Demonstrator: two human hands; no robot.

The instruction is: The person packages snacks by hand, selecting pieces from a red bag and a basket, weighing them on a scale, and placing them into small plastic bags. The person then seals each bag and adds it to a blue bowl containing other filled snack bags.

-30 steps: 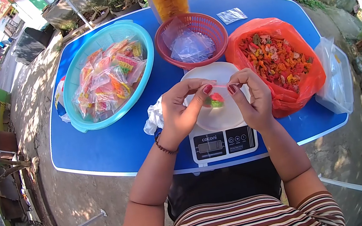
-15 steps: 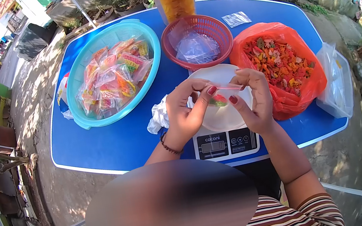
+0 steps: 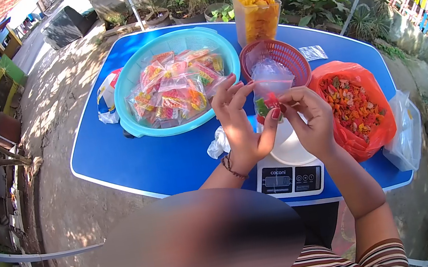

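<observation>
A small clear zip bag (image 3: 267, 104) with a pink strip holds red and green pieces. My right hand (image 3: 310, 117) is closed, pinching the bag's lower right side between thumb and fingers. On the bag's left, my left hand (image 3: 240, 129) has its fingers spread and raised, with the thumb tip at the bag's lower edge. Beneath the hands is a white kitchen scale (image 3: 291, 180) with a white round dish (image 3: 291, 149) on it, partly hidden by my hands.
On the blue table (image 3: 116, 155), a turquoise basket (image 3: 125, 111) holds several filled bags. A red basket (image 3: 301, 65) contains clear bags. An orange plastic bag (image 3: 386, 133) holds colourful pieces. A tub of yellow pieces (image 3: 258, 16) stands behind; a clear container (image 3: 403, 130) sits right.
The view has shifted, so the table sits further right. The zip bag has been turned upright and raised off the dish. My left fingers have spread from their grip on its strip; my right hand now pinches lower.
</observation>
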